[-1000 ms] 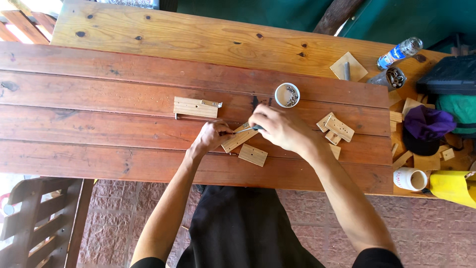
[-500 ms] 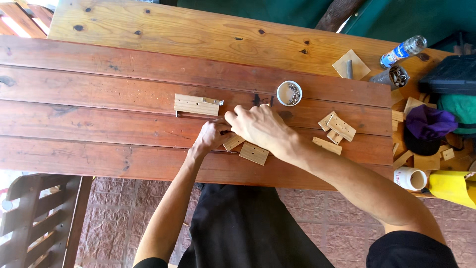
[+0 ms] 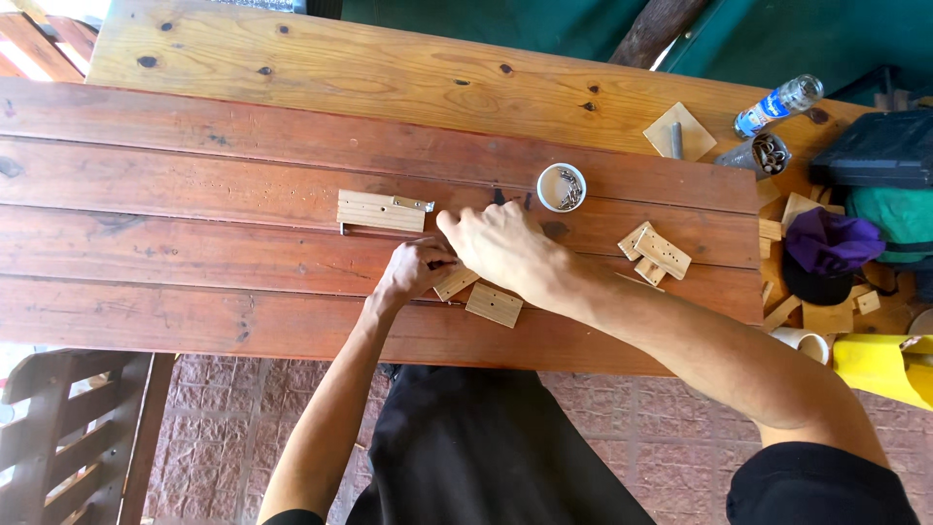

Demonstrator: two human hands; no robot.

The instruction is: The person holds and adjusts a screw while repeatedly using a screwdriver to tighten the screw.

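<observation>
You are at an outdoor woodworking spot: a plank table [image 3: 243,194] stands on brick paving [image 3: 243,428]. At three o'clock lie small wood offcuts [image 3: 656,255], at one o'clock a white cup of screws [image 3: 561,187], and at two o'clock a dark tool case [image 3: 875,151].

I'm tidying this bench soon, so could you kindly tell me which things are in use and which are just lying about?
In use:
left hand
right hand
small wooden block under both hands
flat wooden piece beside them

Lying about:
hinged wooden block
white cup of screws
pile of wooden offcuts
plastic bottle
purple cloth
</observation>
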